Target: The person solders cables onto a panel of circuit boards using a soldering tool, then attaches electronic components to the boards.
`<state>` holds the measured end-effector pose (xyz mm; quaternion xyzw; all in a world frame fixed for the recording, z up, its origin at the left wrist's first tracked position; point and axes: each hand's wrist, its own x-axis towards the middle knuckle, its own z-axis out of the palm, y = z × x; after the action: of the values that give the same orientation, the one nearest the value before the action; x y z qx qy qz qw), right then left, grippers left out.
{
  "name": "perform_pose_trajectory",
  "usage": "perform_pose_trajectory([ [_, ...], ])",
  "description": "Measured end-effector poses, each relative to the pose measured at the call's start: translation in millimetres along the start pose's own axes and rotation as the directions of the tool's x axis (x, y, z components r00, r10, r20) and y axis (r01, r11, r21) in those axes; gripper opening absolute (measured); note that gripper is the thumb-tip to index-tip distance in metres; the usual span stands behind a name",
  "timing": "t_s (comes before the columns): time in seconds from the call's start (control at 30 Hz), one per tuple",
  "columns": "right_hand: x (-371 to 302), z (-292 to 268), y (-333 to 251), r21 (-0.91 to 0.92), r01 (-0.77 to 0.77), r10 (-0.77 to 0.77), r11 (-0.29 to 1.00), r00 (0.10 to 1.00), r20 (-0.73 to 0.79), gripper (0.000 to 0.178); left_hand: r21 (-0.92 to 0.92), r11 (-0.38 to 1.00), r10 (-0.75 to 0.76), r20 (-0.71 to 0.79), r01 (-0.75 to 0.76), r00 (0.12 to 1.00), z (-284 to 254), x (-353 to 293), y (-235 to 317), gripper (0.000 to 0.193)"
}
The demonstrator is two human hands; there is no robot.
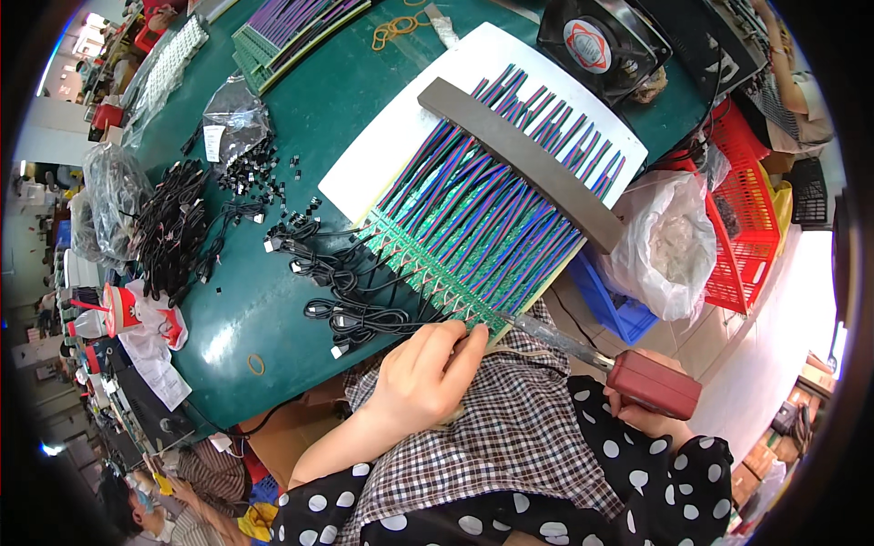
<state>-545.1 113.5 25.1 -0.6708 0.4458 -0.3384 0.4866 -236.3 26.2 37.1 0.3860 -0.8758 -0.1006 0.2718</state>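
The tabletop (273,332) is glossy; the tool handle (654,386), smooth plastic (its shaft (560,340), dull metal).

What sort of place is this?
Probably an electronics assembly workshop: the right hand holds a red-handled soldering tool at green circuit boards, and bundled black cables lie on the green table.

The green circuit-board panel (473,232), lined with blue and purple wires, lies slantwise at the green worktop's (246,314) near edge. A red-handled soldering iron (652,385) slants in, tip at its near corner.
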Motion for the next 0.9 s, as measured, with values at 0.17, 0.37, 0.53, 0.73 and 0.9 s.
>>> perform_pose_trajectory([
  [0.17,9,4,-2,-0.009,-0.006,0.006,1.0,1.0,0.005,0.067,0.034,0.999,-0.01,-0.005,0.01,1.0,3,0,-1,0.037],
  [0.37,15,2,-5,-0.06,-0.04,0.042,0.997,0.999,0.032,0.066,0.029,0.999,-0.027,0.001,0.027,1.0,3,-2,-1,0.037],
  [0.53,17,9,-14,-0.105,-0.11,0.106,0.988,0.994,-0.042,0.044,0.024,0.999,-0.044,0.006,0.044,0.999,2,-2,-2,0.036],
  [0.73,21,12,-15,-0.046,-0.112,0.108,0.993,0.99,-0.092,0.022,0.039,0.999,-0.025,0.027,0.024,0.999,1,-2,-3,0.028],
  [0.9,23,13,-18,-0.018,-0.136,0.134,0.991,0.988,-0.083,0.023,0.026,0.999,-0.043,0.031,0.042,0.999,2,-2,-2,0.032],
])
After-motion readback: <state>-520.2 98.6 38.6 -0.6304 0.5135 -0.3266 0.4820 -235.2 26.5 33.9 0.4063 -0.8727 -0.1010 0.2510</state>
